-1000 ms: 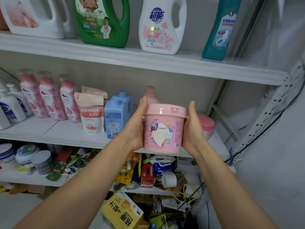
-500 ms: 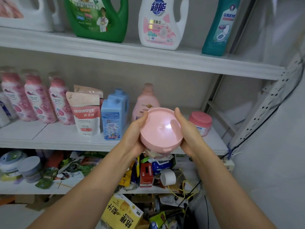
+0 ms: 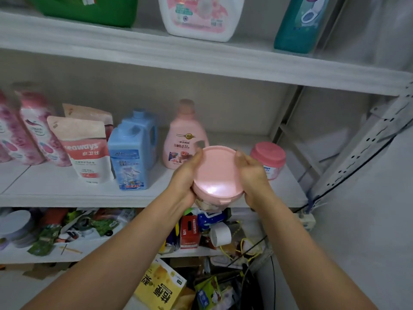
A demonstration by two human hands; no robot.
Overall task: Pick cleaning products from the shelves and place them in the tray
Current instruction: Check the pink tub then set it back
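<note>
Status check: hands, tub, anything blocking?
Left hand and right hand grip pink tub by its sides. Tub held before middle shelf, lid toward camera. Tray not in view.

Taking the pink tub (image 3: 215,173) as centre, the pink bottle (image 3: 182,142) stands close at 11 o'clock and the pink-lidded jar (image 3: 268,155) is near at 2 o'clock. Between them, a gap of bare middle shelf (image 3: 55,189) runs back toward 12. At 9 o'clock the blue bottle (image 3: 131,153) and the pouch (image 3: 86,151) block the left, with a bare strip of shelf in front of them. The upper shelf (image 3: 201,61) closes off the room overhead. The perforated upright (image 3: 357,153) slants across at 3 o'clock. At 6 o'clock a red box (image 3: 190,231), a white roll (image 3: 220,234) and loose packets crowd the lower shelf.
</note>
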